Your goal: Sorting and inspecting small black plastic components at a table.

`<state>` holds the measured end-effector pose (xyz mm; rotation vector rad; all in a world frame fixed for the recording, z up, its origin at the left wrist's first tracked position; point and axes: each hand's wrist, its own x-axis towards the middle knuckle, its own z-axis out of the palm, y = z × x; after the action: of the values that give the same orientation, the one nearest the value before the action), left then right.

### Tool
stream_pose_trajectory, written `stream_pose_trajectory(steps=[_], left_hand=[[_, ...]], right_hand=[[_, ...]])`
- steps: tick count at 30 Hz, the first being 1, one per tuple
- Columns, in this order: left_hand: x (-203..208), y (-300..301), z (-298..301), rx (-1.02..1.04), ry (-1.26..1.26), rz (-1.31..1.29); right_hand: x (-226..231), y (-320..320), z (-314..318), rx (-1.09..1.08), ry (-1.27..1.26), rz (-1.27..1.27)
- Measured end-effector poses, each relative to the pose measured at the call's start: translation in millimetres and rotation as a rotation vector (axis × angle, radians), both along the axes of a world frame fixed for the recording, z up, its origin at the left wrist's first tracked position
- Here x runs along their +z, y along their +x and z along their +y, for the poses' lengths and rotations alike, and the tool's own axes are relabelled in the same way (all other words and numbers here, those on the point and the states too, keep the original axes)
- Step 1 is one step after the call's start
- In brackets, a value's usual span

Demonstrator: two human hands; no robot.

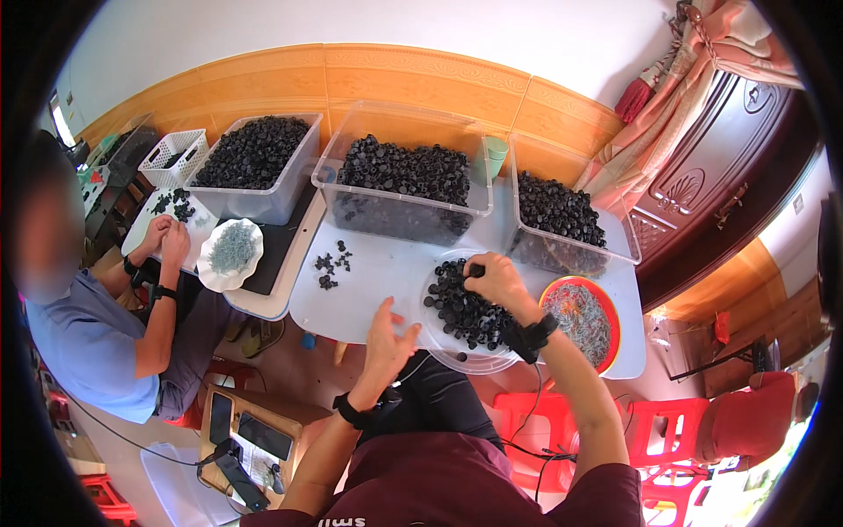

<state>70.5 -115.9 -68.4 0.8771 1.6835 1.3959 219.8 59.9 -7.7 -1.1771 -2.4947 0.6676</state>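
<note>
My right hand (499, 285) is closed, with a small black round cap (476, 270) pinched at its fingertips. Below it, many similar black caps (474, 321) lie heaped on a clear round plastic tray (487, 364) at the table's near edge. My left hand (387, 341) hovers just in front of the table edge, left of the tray. Its fingers are apart and I see nothing in them. A few small black pieces (329, 263) lie loose on the white table (312, 307), beyond my left hand.
Clear bins of black parts (404, 171) line the table's back. At the right sits an orange-red basin (615, 329) of thin clear pieces. On the left a co-worker (105, 334) works beside a white bowl (255, 263). Red stools (667, 426) stand behind at right.
</note>
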Motion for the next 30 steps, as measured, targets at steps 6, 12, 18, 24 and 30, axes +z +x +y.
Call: stream_pose_trajectory(steps=[6, 12, 18, 24, 30], left_hand=[[-37.1, 8.5, 15.6, 0.018, 0.087, 0.326], [-2.5, -4.1, 30.1, 0.015, 0.003, 0.052], [3.2, -7.2, 29.4, 0.017, -0.039, -0.002], [2.0, -6.4, 24.7, 0.060, -0.049, 0.059], [-7.0, -9.5, 16.5, 0.018, 0.009, 0.306]], right_hand=[[-2.2, -7.3, -45.7, -0.026, 0.169, -0.141], [-22.3, -11.4, -74.2, -0.021, 0.370, -0.112], [-18.0, -8.9, -83.5, 0.047, 0.302, -0.087], [-2.7, 37.3, -90.3, -0.050, 0.281, 0.274], [-20.1, 81.5, -102.0, -0.312, 0.099, 0.384]])
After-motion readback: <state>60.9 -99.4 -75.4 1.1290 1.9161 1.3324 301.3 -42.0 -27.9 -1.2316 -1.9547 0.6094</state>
